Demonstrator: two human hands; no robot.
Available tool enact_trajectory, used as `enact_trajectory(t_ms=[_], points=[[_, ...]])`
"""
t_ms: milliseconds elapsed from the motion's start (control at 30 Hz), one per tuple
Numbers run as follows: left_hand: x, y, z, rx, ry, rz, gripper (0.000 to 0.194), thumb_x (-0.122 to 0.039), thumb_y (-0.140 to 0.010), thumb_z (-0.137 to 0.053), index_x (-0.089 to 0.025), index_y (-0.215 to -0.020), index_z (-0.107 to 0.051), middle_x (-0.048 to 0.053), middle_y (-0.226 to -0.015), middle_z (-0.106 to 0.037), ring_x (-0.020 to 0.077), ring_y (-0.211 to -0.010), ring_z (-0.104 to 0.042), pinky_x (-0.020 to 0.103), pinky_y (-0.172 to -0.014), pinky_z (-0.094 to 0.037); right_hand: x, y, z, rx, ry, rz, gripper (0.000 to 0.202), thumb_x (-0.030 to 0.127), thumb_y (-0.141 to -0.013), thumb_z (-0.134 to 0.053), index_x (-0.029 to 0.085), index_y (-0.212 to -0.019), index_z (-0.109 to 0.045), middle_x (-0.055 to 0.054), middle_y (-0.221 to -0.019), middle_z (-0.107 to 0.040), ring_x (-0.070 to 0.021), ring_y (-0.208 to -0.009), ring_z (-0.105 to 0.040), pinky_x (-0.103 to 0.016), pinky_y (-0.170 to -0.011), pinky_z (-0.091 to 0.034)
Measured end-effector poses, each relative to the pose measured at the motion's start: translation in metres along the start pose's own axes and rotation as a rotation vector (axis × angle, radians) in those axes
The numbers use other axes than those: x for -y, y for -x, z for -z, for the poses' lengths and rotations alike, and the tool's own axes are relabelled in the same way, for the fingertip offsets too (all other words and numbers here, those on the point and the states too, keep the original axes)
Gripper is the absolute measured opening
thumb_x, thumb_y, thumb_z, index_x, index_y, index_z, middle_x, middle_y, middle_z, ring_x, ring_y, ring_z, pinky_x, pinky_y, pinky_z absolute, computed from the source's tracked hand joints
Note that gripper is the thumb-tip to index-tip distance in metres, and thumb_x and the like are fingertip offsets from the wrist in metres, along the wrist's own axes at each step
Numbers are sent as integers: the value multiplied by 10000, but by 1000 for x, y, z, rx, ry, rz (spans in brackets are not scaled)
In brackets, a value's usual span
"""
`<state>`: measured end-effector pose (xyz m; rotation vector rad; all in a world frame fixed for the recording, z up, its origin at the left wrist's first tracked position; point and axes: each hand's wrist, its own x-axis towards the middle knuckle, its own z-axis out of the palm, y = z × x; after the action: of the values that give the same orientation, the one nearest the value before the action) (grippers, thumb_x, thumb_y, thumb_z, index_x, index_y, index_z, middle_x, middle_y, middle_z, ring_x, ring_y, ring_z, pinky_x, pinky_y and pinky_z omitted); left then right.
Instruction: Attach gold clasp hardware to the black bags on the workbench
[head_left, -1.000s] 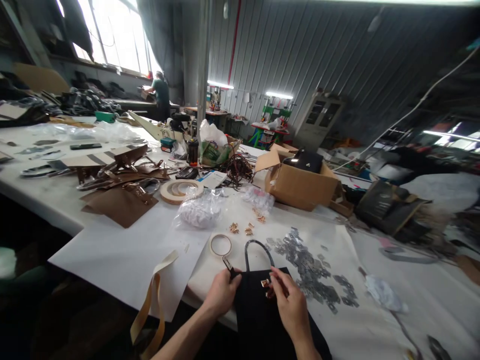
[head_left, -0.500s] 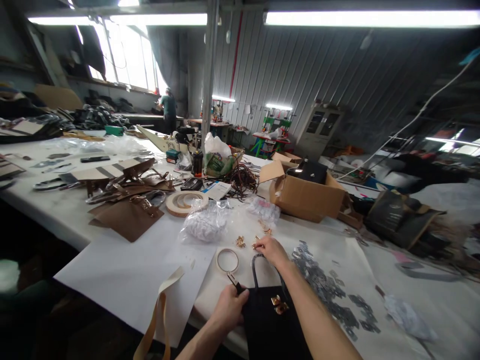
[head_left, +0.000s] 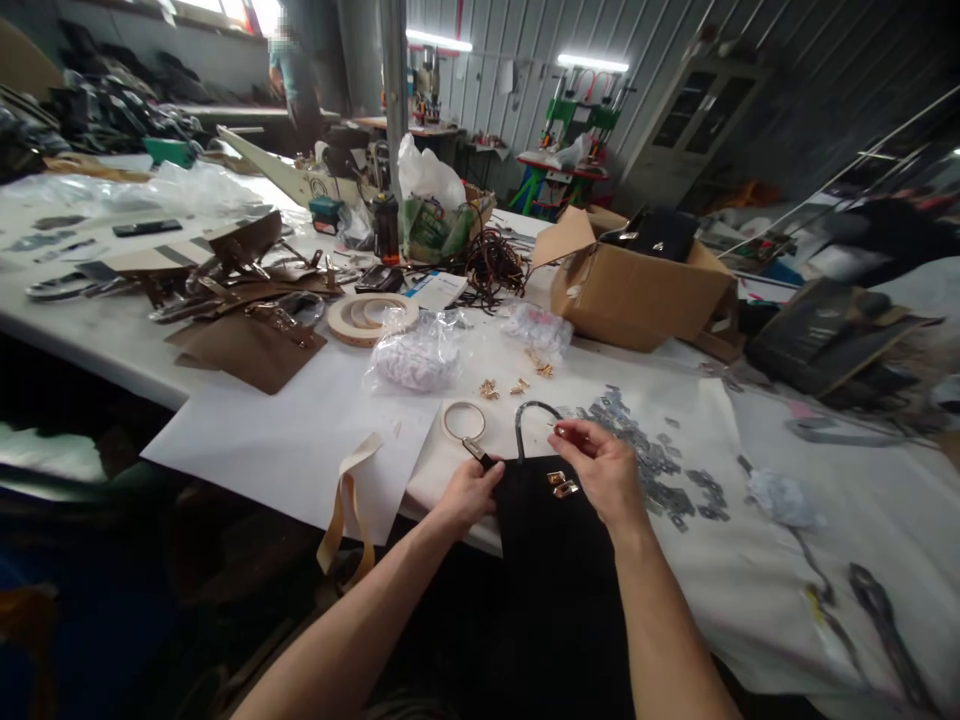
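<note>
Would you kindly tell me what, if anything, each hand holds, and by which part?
The left hand holds the black bag by its upper left corner. The right hand pinches a small metal piece; by which end cannot be told.

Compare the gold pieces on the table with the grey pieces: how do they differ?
The gold pieces form a few small clusters; the grey pieces, far more numerous, spread widely. The grey pieces lie further right than the gold pieces. Both rest on the white table.
</note>
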<state>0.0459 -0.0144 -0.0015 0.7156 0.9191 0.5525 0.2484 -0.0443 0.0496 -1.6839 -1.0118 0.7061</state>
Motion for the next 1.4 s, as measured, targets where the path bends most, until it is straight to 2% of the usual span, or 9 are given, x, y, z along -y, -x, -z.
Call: enact_trajectory(t_ms=[133,267,467,633,867,1067,1200,1300,1400], points=[[-2,3,-2,11,37,-7,447,-511,-824,-791,-167,-1072,-653,46,-852,-698,164,-729,-685,257,-634,-572,-8,64,-9,56,-162,-179,476,544,-812,-808,167,-1102,-788,-105,-976,-794,-238,-810,-772,-374,-774,-663],[-1,5,-2,28,48,-31,449,-515,-821,-793,-158,-1064,-669,47,-843,-714,169,-727,-689,265,-645,-583,-21,88,-26,-16,-59,-155,418,533,-827,-789,183,-1055,-806,-92,-950,-799,-228,-776,-766,-341,-740,-658],[4,5,-1,13,35,-62,500,-537,-817,-788,-153,-1116,-674,24,-786,-691,145,-665,-655,241,-613,-547,-33,88,-34,-2,23,-101,446,539,-851,-752,176,-1107,-796,-113,-998,-801,-240,-783,-753,-340,-737,-636],[10,5,-1,-29,-55,-123,500,-514,-846,-761,-153,-1184,-687,18,-777,-692,140,-658,-642,221,-594,-517,-31,89,-38,-8,111,28,401,507,-920,-683,183,-1128,-793,-127,-1086,-780,-239,-894,-742,-334,-823,-609],[15,6,-2,-125,-189,-221,389,-462,-866,-728,-172,-1125,-754,47,-813,-741,220,-807,-691,304,-759,-565,-32,89,-36,12,202,101,325,450,-946,-653,202,-1099,-798,-103,-1053,-784,-227,-872,-740,-332,-819,-604],[10,14,-6,-146,-340,-322,319,-400,-924,-651,-202,-1143,-770,55,-938,-782,254,-960,-711,336,-904,-553,-26,81,-39,80,320,139,311,421,-950,-614,208,-1078,-801,-107,-982,-788,-235,-814,-739,-350,-791,-605],[6,21,-9,-153,-473,-401,322,-360,-974,-573,-220,-1197,-759,64,-1087,-787,261,-1055,-712,351,-1003,-511,-17,75,-43,80,389,66,256,425,-921,-640,219,-990,-776,-99,-880,-782,-254,-752,-744,-356,-719,-596],[0,26,-12,-141,-539,-421,326,-348,-991,-541,-224,-1212,-746,75,-1146,-780,269,-1119,-705,355,-1035,-490,-20,77,-44,60,288,-22,264,473,-894,-690,229,-986,-729,-81,-825,-779,-258,-708,-753,-339,-663,-602],[-3,26,-13,-111,-681,-452,316,-324,-1003,-504,-215,-1195,-730,101,-1107,-782,281,-1074,-724,360,-981,-503,-33,87,-45,35,146,-31,349,571,-901,-672,232,-967,-722,-100,-872,-786,-272,-762,-769,-339,-680,-625]])
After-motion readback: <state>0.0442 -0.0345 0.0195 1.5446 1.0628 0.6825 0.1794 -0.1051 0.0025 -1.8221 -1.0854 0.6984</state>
